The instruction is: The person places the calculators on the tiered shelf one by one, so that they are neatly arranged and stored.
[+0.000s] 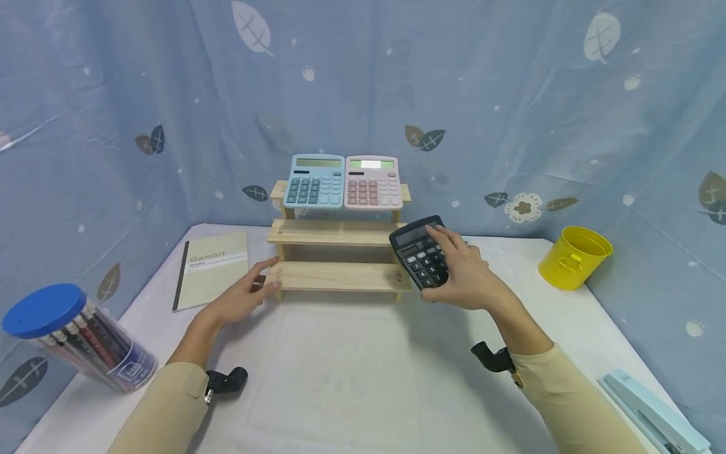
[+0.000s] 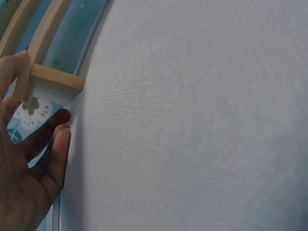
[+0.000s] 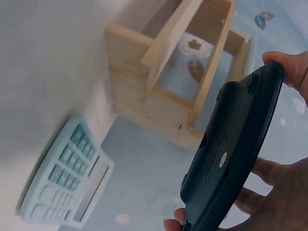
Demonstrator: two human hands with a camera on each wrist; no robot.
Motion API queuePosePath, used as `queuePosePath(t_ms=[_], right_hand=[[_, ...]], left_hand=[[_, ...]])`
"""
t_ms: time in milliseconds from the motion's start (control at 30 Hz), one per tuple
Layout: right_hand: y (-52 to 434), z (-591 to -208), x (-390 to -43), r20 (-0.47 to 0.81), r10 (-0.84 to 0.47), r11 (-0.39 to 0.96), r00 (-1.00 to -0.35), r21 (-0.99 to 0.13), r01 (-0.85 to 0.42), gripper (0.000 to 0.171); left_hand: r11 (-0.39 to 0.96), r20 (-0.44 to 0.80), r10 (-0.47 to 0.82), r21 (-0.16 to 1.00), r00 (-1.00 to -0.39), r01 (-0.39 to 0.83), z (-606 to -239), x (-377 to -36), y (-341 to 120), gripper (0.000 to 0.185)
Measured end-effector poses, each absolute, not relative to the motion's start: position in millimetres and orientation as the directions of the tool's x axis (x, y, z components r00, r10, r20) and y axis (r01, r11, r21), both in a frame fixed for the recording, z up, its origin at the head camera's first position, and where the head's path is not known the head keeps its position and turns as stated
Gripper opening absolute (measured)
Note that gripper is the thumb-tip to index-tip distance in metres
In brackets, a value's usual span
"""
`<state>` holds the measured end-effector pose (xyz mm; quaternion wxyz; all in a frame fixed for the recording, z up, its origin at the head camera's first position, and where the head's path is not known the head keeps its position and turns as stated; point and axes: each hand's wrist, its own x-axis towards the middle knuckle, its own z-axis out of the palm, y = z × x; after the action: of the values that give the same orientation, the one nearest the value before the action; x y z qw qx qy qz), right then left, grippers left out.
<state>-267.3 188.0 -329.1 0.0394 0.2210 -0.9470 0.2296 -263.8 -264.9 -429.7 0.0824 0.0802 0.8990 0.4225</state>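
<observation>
My right hand [image 1: 467,271] grips a black calculator [image 1: 420,255] by its edges, tilted in the air at the right of a wooden tiered rack [image 1: 340,275]. In the right wrist view the dark back of the calculator shows, with thumb and fingers on opposite edges. My left hand [image 1: 241,293] holds the left end of the rack's lowest shelf between thumb and index finger; the other fingers hang loosely near the table. On the top tier a blue calculator [image 1: 314,181] and a pink calculator [image 1: 372,183] lean side by side. The two lower tiers are bare.
A light blue calculator [image 3: 67,175] lies beside the rack, mostly hidden behind my right hand in the head view. At left are a notebook [image 1: 212,268] and a blue-lidded pencil tub [image 1: 93,340]. A yellow bucket [image 1: 574,258] and a light blue stapler [image 1: 652,410] stand at right.
</observation>
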Motion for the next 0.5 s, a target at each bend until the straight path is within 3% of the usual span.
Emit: queuePosePath(t_ms=[500], right_hand=[[143,-329,-267,0.162,-0.441,0.806,-0.883,-0.36,-0.469,0.115]], left_hand=[[0.643,-0.071,0.219,0.761,-0.973,0.089,-430,-262,-267,0.072]])
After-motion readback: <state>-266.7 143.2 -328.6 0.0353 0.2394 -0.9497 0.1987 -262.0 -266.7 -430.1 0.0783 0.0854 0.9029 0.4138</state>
